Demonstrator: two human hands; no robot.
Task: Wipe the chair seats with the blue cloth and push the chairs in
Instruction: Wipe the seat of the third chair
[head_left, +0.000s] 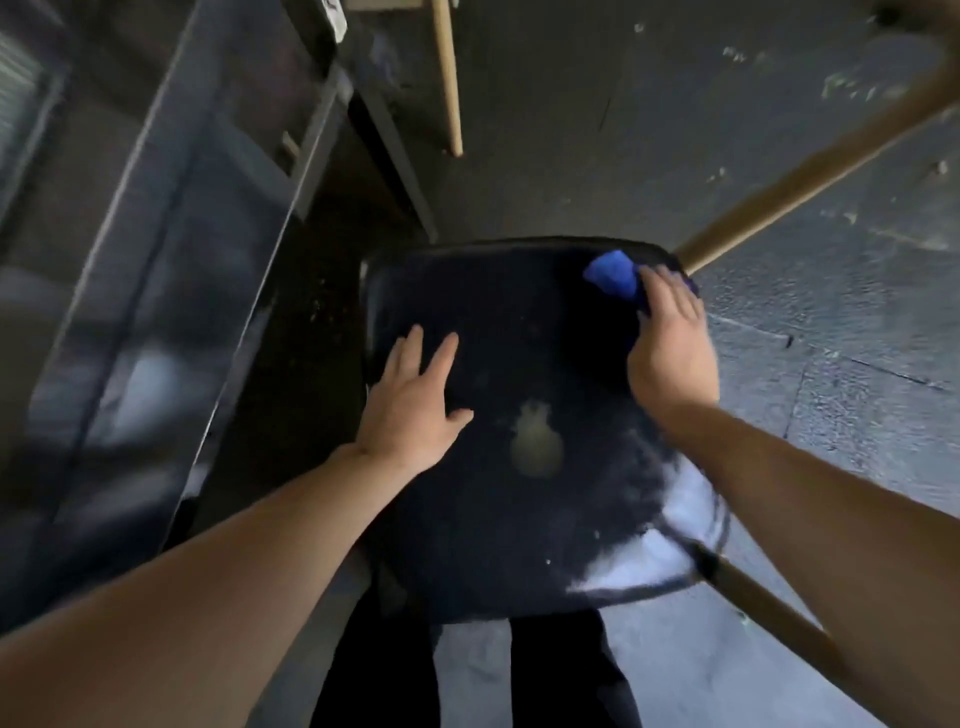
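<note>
Your right hand (670, 348) lay on the blue cloth (613, 275), fingers stretched forward and close together, pressing it flat against the far right corner of the black chair seat (519, 519); whether the fingers actually gripped the cloth could not be told, since most of it was hidden under your palm. Your left hand (415, 400) was spread wide, fingers apart, palm flat on the left half of the seat and holding nothing. A pale smudge (537, 441) sat on the seat between your wrists. The cloth reached right up to the seat's far edge, just beside a wooden leg (810, 176) slanting away to the right. A dark cabinet (156, 260) stood close along the seat's left side, while the grey floor (857, 338) to the right lay open
</note>
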